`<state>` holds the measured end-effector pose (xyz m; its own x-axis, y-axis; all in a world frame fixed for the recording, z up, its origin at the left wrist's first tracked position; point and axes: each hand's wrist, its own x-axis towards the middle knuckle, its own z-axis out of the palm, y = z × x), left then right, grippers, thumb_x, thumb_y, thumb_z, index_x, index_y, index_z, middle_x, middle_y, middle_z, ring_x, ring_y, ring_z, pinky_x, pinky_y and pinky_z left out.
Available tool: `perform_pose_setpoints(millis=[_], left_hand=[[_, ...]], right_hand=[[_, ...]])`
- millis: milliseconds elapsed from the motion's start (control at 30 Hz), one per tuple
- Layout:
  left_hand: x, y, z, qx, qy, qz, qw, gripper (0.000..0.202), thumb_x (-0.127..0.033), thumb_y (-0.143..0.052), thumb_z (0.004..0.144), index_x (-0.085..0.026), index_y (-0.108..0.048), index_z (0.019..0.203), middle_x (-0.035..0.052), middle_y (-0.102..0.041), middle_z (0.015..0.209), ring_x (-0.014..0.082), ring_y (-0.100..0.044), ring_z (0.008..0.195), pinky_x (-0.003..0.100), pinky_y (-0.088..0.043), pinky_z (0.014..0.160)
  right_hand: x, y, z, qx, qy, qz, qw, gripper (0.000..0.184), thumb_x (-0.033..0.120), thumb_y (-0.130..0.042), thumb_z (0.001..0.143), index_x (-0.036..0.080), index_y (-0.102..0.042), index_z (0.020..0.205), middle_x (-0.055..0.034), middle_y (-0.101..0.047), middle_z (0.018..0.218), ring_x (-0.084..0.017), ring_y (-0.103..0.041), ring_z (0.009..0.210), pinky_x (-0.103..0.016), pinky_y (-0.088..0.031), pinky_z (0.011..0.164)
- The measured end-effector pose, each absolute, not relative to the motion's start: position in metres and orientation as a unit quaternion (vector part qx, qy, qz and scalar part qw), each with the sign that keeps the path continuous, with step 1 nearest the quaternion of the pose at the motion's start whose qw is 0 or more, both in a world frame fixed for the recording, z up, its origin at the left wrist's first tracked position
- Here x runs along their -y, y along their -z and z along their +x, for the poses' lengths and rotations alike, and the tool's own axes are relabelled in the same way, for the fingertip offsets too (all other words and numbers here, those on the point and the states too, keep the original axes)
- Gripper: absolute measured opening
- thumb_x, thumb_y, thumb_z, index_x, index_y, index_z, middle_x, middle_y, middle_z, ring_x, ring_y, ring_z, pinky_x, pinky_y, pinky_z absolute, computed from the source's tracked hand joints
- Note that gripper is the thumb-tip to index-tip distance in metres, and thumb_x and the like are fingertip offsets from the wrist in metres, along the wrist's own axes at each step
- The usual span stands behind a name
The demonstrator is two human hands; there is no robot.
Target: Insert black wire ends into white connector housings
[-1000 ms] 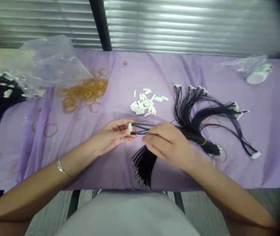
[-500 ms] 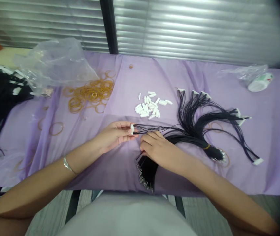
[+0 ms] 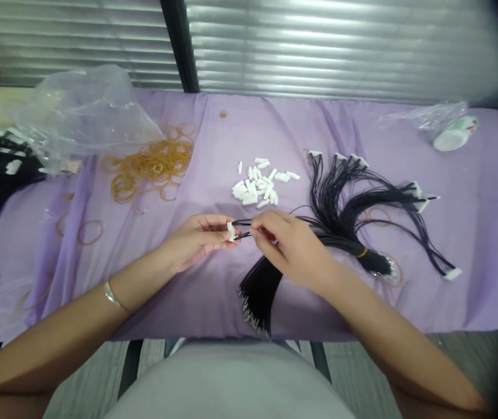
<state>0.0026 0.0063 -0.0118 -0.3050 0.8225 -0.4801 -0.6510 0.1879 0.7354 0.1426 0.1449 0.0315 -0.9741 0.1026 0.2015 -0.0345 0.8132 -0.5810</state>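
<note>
At mid-counter, a white connector is pinched by L hand; R hand, brought up off the wire bundle, is closed on a wire end at it.

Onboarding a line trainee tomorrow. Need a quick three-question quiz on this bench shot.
1. What does the left hand pinch? A) a roll of tape B) a white connector C) a pair of scissors
2. True or false: the right hand lies flat on the purple cloth, holding nothing.
3. Fill in: the pile of loose white connectors lies between the heap of rubber bands and the fanned ______.

Key
1. B
2. False: its fingers pinch a black wire beside the connector.
3. black wires
</note>
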Motion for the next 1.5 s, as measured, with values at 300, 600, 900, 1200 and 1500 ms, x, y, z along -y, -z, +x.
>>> perform_pose_setpoints(millis=[300,600,900,1200,1500], left_hand=[[-0.005,0.014,0.005,-0.510,-0.613,0.148,0.585,0.020,-0.013,-0.070,0.068,-0.015,-0.068,0.088,0.0039,-0.067,0.085,0.0109,-0.061,0.074,0.021,-0.049,0.070],[-0.004,0.016,0.006,-0.526,-0.608,0.181,0.566,0.018,-0.016,-0.068,0.070,-0.016,-0.068,0.088,0.0041,-0.066,0.081,0.0120,-0.060,0.073,0.020,-0.045,0.064],[-0.003,0.017,0.009,-0.544,-0.622,0.206,0.523,0.019,-0.015,-0.069,0.069,-0.018,-0.070,0.087,0.0012,-0.068,0.081,0.0102,-0.060,0.072,0.020,-0.048,0.068],[-0.003,0.014,0.010,-0.465,-0.676,0.161,0.548,0.016,-0.014,-0.065,0.074,-0.017,-0.070,0.089,0.0072,-0.069,0.089,0.0175,-0.064,0.081,0.028,-0.054,0.069],[-0.003,0.018,0.018,-0.470,-0.664,0.145,0.563,0.012,-0.013,-0.070,0.068,-0.014,-0.072,0.080,0.0065,-0.070,0.078,0.0141,-0.065,0.072,0.026,-0.054,0.071]], right_hand=[[-0.140,-0.007,0.134,0.939,-0.273,-0.061,0.202,0.008,0.015,-0.049,0.081,0.012,-0.056,0.079,-0.0040,-0.052,0.071,-0.013,-0.045,0.064,-0.025,-0.037,0.061],[-0.142,-0.004,0.136,0.920,-0.310,-0.076,0.227,0.007,0.014,-0.051,0.080,0.013,-0.058,0.081,-0.0009,-0.050,0.066,-0.011,-0.046,0.063,-0.022,-0.037,0.060],[-0.141,0.001,0.135,0.910,-0.327,-0.088,0.237,0.006,0.015,-0.054,0.080,0.013,-0.059,0.079,0.0000,-0.052,0.065,-0.009,-0.045,0.061,-0.021,-0.037,0.059],[-0.137,-0.001,0.137,0.889,-0.374,-0.067,0.256,0.007,0.015,-0.052,0.082,0.013,-0.059,0.083,0.0003,-0.047,0.063,-0.009,-0.042,0.060,-0.021,-0.037,0.059],[-0.130,0.000,0.137,0.876,-0.415,-0.070,0.237,0.008,0.017,-0.051,0.083,0.014,-0.058,0.080,0.0008,-0.046,0.063,-0.008,-0.042,0.061,-0.021,-0.035,0.058]])
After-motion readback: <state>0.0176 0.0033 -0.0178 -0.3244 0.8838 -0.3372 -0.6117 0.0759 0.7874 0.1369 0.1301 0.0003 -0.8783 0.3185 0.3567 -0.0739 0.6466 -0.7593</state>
